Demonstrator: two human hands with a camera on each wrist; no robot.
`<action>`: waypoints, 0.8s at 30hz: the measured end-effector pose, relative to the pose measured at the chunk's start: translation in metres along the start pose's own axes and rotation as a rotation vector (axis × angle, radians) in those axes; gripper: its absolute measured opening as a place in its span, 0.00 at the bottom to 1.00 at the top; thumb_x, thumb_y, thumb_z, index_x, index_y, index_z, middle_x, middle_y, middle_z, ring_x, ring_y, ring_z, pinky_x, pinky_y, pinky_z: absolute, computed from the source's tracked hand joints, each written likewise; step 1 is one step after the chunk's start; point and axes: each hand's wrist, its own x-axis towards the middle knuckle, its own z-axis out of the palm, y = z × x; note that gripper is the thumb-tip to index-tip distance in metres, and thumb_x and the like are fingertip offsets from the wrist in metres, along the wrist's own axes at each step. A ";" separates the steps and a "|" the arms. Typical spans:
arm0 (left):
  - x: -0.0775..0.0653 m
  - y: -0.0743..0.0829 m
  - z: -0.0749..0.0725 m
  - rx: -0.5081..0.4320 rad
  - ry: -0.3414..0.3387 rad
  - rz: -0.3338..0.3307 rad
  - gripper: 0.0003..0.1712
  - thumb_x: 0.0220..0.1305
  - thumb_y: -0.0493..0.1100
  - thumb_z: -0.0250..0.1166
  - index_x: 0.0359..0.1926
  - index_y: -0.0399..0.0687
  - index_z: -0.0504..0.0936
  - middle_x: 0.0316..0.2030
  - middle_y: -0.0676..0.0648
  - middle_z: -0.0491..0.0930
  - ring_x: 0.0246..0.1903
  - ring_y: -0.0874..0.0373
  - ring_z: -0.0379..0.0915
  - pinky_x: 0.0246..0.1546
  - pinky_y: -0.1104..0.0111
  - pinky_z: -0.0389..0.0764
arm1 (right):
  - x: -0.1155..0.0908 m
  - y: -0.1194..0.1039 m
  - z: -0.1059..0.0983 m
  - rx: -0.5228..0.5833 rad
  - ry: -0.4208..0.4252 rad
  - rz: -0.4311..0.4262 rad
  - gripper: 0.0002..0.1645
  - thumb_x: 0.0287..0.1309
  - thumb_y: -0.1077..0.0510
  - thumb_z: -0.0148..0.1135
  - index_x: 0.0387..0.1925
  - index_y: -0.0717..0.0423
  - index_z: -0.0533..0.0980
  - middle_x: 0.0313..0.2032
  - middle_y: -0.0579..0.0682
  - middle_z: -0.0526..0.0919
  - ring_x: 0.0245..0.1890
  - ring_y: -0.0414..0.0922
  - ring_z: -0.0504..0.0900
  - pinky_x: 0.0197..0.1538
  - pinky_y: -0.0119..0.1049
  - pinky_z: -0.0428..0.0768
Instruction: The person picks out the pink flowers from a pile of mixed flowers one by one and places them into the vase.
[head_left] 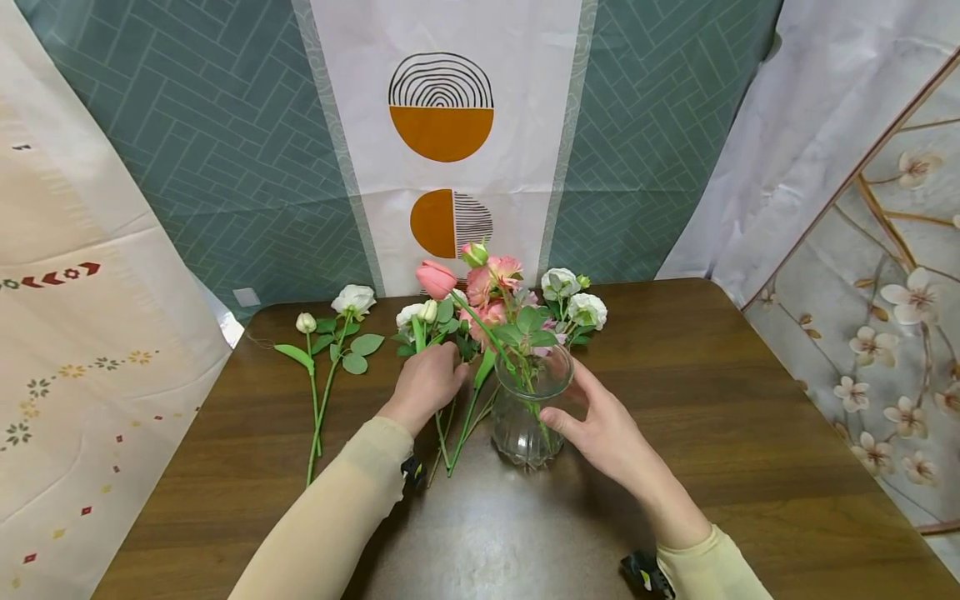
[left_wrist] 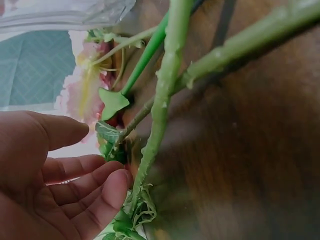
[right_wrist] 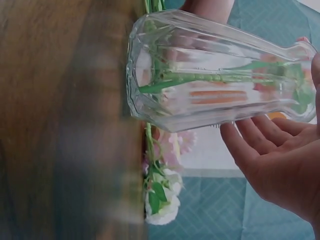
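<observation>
Steady the glass vase (head_left: pixel 517 437) with the right hand (head_left: pixel 611 429), fingers spread; bring the left hand (head_left: pixel 427 379), thumb parted from loosely bent fingers, squarely onto one thorny green stem (left_wrist: pixel 165 85).

Probably home room: wooden table (head_left: pixel 712 417), patterned curtains (head_left: pixel 225 125), flowers (head_left: pixel 491 282), glass vase (head_left: pixel 517 437).

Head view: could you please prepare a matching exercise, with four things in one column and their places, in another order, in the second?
Column one:
1. clear ribbed glass vase
2. pink tulip with a green stem
3. dark brown wooden table
4. person's left hand

Column two:
A. leaning leftward above the vase's rim
B. extending from a cream sleeve, left of the vase
C. upright, beside the right hand
D. beneath the vase

Pairs: 1-C, 2-A, 3-D, 4-B.
</observation>
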 end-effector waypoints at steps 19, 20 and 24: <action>0.022 0.000 0.010 0.110 -0.074 -0.045 0.22 0.77 0.50 0.67 0.23 0.52 0.77 0.18 0.50 0.75 0.21 0.52 0.75 0.27 0.53 0.79 | 0.003 -0.002 0.014 -0.054 0.100 0.036 0.48 0.65 0.47 0.82 0.81 0.46 0.71 0.75 0.49 0.78 0.65 0.58 0.83 0.64 0.64 0.80; 0.020 0.005 0.005 0.109 -0.081 -0.048 0.22 0.77 0.49 0.68 0.22 0.51 0.77 0.18 0.49 0.75 0.20 0.52 0.75 0.26 0.53 0.79 | 0.003 -0.001 0.014 -0.062 0.108 0.039 0.47 0.65 0.47 0.82 0.81 0.45 0.71 0.74 0.49 0.79 0.64 0.58 0.83 0.64 0.64 0.80; 0.009 0.026 -0.018 0.087 -0.105 -0.063 0.25 0.78 0.45 0.69 0.19 0.49 0.75 0.15 0.49 0.72 0.17 0.52 0.73 0.23 0.57 0.76 | 0.003 0.000 0.016 -0.104 0.134 0.048 0.46 0.64 0.45 0.83 0.80 0.41 0.72 0.72 0.49 0.80 0.65 0.57 0.83 0.64 0.64 0.80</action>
